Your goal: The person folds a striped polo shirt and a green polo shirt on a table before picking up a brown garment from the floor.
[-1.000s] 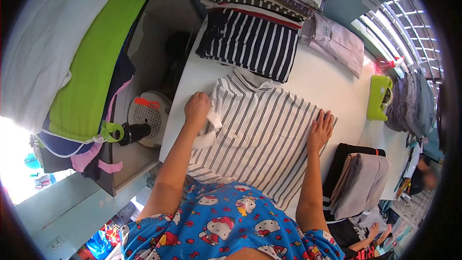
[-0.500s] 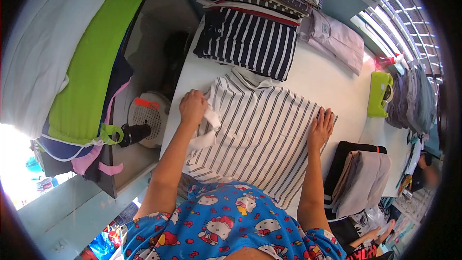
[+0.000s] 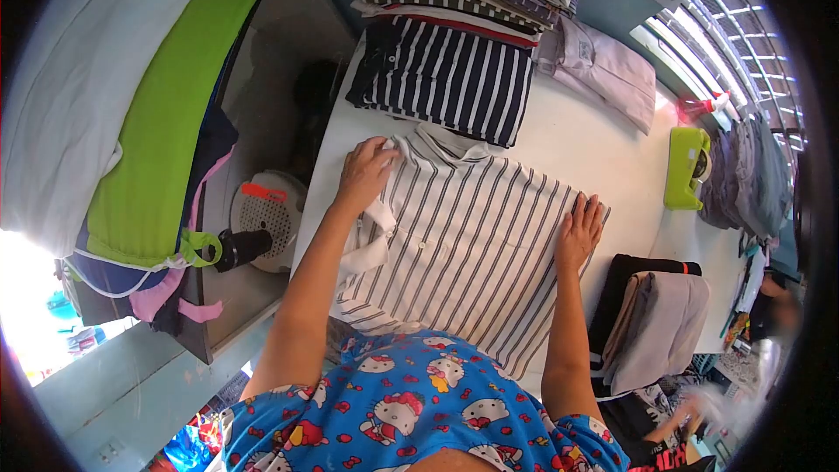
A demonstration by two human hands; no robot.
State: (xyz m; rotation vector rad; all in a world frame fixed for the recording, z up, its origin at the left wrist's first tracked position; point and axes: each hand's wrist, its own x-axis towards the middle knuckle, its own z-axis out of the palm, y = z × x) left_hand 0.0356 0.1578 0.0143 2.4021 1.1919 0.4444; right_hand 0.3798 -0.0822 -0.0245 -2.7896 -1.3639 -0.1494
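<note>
A white shirt with dark stripes (image 3: 476, 236) lies spread on the white table, its collar (image 3: 450, 144) pointing away from me. At the shirt's upper left edge, beside the collar, my left hand (image 3: 364, 175) has its fingers bent onto the fabric, apparently pinching it. A folded white sleeve (image 3: 371, 240) lies just below that hand. My right hand (image 3: 578, 232) rests flat on the shirt's right edge, fingers stretched out.
Beyond the shirt stands a stack of folded clothes with a navy striped shirt (image 3: 446, 79) in front. A folded pink shirt (image 3: 607, 74), a green tape dispenser (image 3: 689, 170) and folded trousers (image 3: 660, 328) are rightward. Clothes hang over a panel (image 3: 166, 122) at left.
My left hand has moved up along the shirt's left edge, away from the sleeve and toward the collar. My right hand stays flat in place. At lower right, another person's hand has moved.
</note>
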